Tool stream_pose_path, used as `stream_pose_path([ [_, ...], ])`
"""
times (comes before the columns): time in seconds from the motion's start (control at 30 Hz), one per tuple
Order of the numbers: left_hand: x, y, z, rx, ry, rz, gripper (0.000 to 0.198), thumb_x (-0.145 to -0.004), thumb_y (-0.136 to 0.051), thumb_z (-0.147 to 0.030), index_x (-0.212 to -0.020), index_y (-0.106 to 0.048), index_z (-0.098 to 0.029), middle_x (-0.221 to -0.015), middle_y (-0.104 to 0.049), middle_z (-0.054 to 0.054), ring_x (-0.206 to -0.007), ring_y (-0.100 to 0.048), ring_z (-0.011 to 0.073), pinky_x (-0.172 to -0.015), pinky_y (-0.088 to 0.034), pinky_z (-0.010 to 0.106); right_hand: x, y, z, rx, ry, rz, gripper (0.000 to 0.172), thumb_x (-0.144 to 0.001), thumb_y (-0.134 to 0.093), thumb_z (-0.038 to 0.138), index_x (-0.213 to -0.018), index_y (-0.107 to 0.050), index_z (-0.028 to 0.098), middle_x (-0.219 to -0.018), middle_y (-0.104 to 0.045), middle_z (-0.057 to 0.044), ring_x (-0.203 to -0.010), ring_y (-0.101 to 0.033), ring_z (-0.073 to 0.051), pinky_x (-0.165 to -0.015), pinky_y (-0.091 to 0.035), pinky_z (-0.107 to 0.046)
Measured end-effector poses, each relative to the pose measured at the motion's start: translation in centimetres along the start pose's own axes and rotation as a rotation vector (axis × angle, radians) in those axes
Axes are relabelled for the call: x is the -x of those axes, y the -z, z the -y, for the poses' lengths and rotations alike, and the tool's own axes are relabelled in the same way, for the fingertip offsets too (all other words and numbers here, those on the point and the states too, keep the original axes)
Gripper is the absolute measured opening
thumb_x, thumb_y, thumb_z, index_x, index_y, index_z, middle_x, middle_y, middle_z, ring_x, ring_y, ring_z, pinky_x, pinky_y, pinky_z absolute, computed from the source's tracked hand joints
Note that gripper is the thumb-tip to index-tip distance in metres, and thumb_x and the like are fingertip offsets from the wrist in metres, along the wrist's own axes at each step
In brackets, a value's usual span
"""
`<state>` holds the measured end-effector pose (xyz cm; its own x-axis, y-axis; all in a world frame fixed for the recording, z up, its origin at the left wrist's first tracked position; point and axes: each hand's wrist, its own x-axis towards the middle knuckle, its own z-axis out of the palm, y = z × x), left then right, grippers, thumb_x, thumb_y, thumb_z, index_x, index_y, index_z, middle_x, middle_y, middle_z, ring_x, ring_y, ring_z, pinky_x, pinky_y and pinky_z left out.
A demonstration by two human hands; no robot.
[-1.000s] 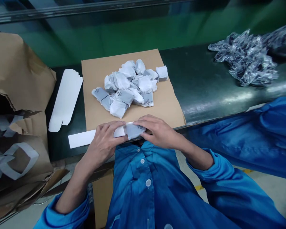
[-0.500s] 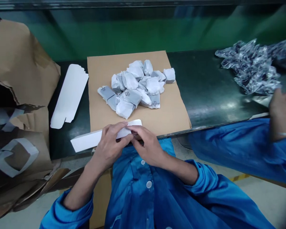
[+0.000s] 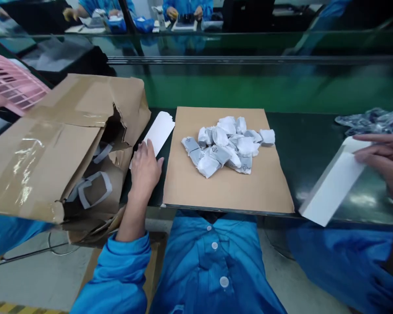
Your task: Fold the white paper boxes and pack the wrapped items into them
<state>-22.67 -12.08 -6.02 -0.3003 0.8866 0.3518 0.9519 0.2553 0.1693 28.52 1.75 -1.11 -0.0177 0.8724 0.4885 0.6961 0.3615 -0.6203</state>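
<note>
My left hand (image 3: 146, 168) rests over a flat white carton blank (image 3: 160, 131) at the left of the table, fingers stretched out and thumb apart, fingertips on its near part. My right hand is out of view. At the far right, a co-worker's hand (image 3: 388, 161) reaches in from the edge and grips the upper end of a long white carton (image 3: 336, 187), which leans slantwise over the table. Several small items in white and grey wrapping (image 3: 227, 146) lie heaped on a brown cardboard sheet (image 3: 212, 194) in front of me.
A torn brown cardboard box (image 3: 85, 98) with white paper strips inside stands at the left. Beyond it is a pink plastic basket (image 3: 16, 80). Clear plastic bags (image 3: 376, 120) lie at the right rear. People in blue work across the line behind the green barrier (image 3: 209, 89).
The long white carton has left my hands and is now at the right in the co-worker's hand. My left hand has moved left onto the flat blank; my right hand has left view.
</note>
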Motion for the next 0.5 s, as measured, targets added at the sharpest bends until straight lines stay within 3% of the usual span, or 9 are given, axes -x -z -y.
stream_pose_path([
  [0.1,-1.3,-1.8,1.5,-0.057,0.057,0.047,0.04,-0.095,-0.036,-0.019,-0.126,-0.057,-0.003,-0.132,-0.059,0.03,-0.13,-0.054,0.0363,-0.1,-0.048,0.049,-1.1,-0.3,-2.4,0.329,0.079,0.053,0.044,-0.079,-0.062,0.069,-0.099,-0.076,0.032,-0.068,-0.069,-0.012,-0.065,-0.066,-0.029,-0.056,-0.044,-0.047],
  [0.17,-1.6,-1.9,1.5,-0.076,0.111,0.017,0.041,-0.096,-0.028,-0.015,-0.117,-0.062,-0.005,-0.116,-0.067,0.029,-0.117,-0.063,0.0361,-0.09,-0.053,0.049,0.4,-2.3,-0.5,0.515,0.236,-0.072,0.037,-0.088,-0.056,0.057,-0.111,-0.073,0.034,-0.084,-0.072,-0.016,-0.081,-0.067,-0.038,-0.063,-0.045,-0.054],
  [0.23,-2.0,-1.3,1.4,-0.11,0.182,-0.017,0.043,-0.097,-0.025,-0.016,-0.11,-0.065,-0.005,-0.099,-0.071,0.027,-0.101,-0.07,0.0373,-0.08,-0.055,0.05,3.2,-5.2,3.7,0.481,0.396,-0.161,0.036,-0.091,-0.057,0.04,-0.124,-0.067,0.03,-0.101,-0.072,-0.02,-0.093,-0.066,-0.039,-0.071,-0.047,-0.055],
  [0.3,-2.5,-0.6,1.8,-0.132,0.234,-0.058,0.041,-0.097,-0.03,-0.02,-0.101,-0.068,-0.006,-0.088,-0.072,0.026,-0.092,-0.072,0.0385,-0.076,-0.055,0.052,6.5,-8.3,8.8,0.302,0.507,-0.078,0.041,-0.089,-0.06,0.025,-0.13,-0.062,0.026,-0.108,-0.072,-0.019,-0.098,-0.067,-0.037,-0.078,-0.05,-0.053],
  [0.37,-2.7,0.0,2.2,-0.127,0.237,-0.098,0.035,-0.096,-0.039,-0.025,-0.099,-0.07,-0.009,-0.089,-0.073,0.024,-0.092,-0.072,0.0383,-0.078,-0.055,0.051,9.6,-11.2,13.8,0.037,0.577,0.105,0.041,-0.09,-0.057,0.018,-0.13,-0.059,0.024,-0.11,-0.072,-0.016,-0.103,-0.066,-0.032,-0.087,-0.052,-0.051],
  [0.43,-1.7,0.1,1.9,-0.098,0.204,-0.143,0.033,-0.096,-0.044,-0.028,-0.103,-0.071,-0.012,-0.103,-0.074,0.023,-0.098,-0.071,0.0359,-0.082,-0.055,0.048,12.0,-14.1,17.9,-0.266,0.441,0.328,0.037,-0.093,-0.054,0.021,-0.131,-0.057,0.024,-0.116,-0.07,-0.012,-0.106,-0.066,-0.026,-0.092,-0.053,-0.046],
  [0.5,0.8,-0.2,0.3,-0.062,0.163,-0.201,0.035,-0.098,-0.042,-0.031,-0.11,-0.07,-0.014,-0.12,-0.07,0.021,-0.107,-0.069,0.0322,-0.086,-0.055,0.045,13.6,-16.8,20.7,-0.589,0.174,0.58,0.047,-0.096,-0.052,0.033,-0.142,-0.045,0.022,-0.131,-0.063,-0.014,-0.11,-0.065,-0.022,-0.092,-0.055,-0.04],
])
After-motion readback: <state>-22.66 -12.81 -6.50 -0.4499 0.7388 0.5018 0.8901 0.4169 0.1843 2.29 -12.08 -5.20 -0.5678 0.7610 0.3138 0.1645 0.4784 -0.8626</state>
